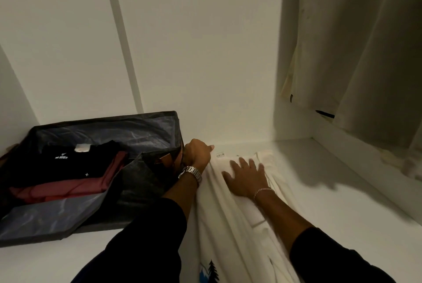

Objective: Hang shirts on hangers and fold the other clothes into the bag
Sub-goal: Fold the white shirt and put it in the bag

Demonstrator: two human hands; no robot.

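A cream-white garment (230, 221) lies stretched out on the white shelf, with a paper tag near its far end and a tree print at the bottom edge. My right hand (245, 176) presses flat on it with fingers spread. My left hand (197, 155), with a metal watch at the wrist, grips the garment's far left edge beside the bag. The dark grey fabric storage bag (141, 123) stands open on the left, holding a folded black shirt (75, 164) and folded maroon clothes (68, 188).
Cream shirts (356, 50) hang at the upper right, their hems just above the shelf. White closet walls close off the back and right side. The white shelf surface (331, 196) extends right of the garment.
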